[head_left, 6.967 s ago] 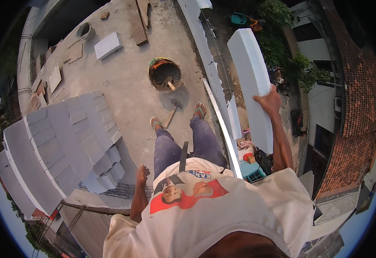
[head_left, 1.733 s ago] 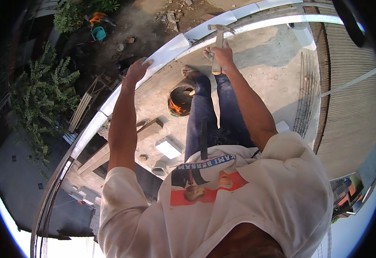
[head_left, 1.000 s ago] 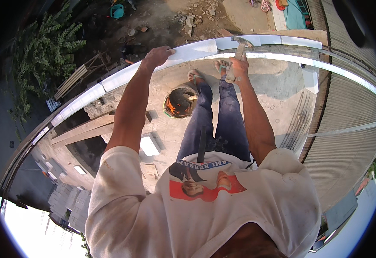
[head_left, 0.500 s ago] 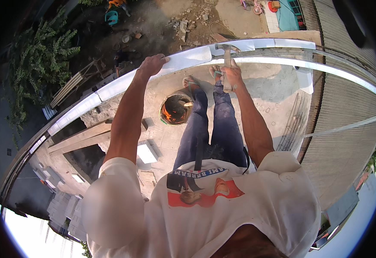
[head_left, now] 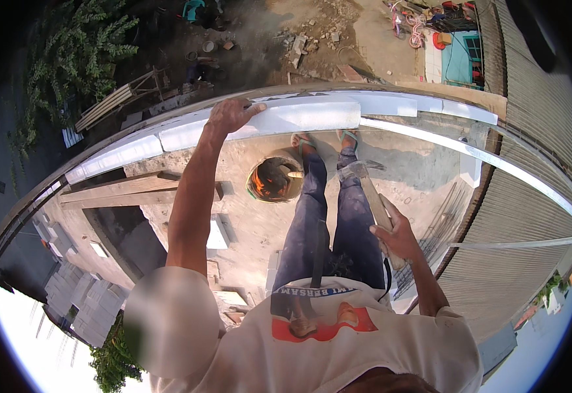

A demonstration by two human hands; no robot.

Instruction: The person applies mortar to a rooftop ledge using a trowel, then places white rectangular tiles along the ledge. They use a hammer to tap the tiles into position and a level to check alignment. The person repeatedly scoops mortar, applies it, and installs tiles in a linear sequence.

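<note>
curving across the view, the white block wall (head_left: 304,115) thins leftward, its end unclear. the right leg (head_left: 350,219) is partly hidden behind a hammer (head_left: 373,200). the bottom of the bucket (head_left: 257,188) is hard to make out. the right hand (head_left: 400,238) clasps the hammer's handle, some fingers hidden. the left hand (head_left: 230,118) rests on the wall, thumb spread, fingertips unclear.

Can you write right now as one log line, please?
left hand: on white block | right hand: holding hammer | bucket: on floor
</note>
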